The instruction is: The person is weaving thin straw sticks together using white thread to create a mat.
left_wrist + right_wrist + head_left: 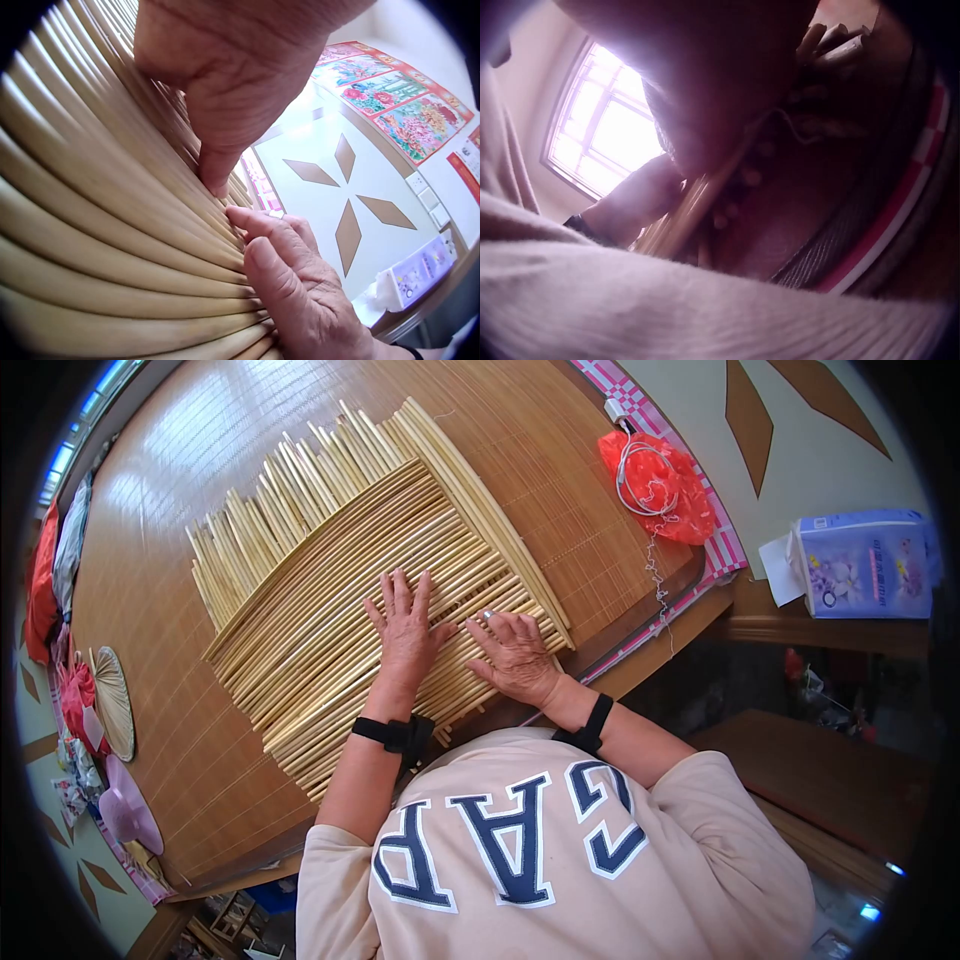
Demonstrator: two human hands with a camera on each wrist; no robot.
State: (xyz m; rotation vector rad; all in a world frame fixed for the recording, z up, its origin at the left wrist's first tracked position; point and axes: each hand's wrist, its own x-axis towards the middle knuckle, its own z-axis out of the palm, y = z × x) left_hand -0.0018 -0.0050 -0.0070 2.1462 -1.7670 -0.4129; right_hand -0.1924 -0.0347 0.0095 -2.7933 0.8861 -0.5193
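Many pale straight reed-like sticks point(340, 620) lie side by side as a slatted layer on the table. Beneath them a second set of sticks point(300, 480) runs crosswise, its ends jutting out beyond the far edge. My left hand point(405, 635) rests on the layer near its middle with fingers spread. Close beside it, my right hand point(520, 660) lies over the sticks near their right ends, a ring on one finger. In the left wrist view, the left thumb and the right fingertips touch the sticks near each other. Shadow and the hand hide much of the sticks in the right wrist view.
A woven mat point(170, 690) covers the table. Toward the right edge sit a red plastic bag point(665, 490) and a white cable point(640, 475). A tissue pack point(865, 565) stands farther right. A hand fan point(113, 705) and a pink hat point(130, 807) lie at the left edge.
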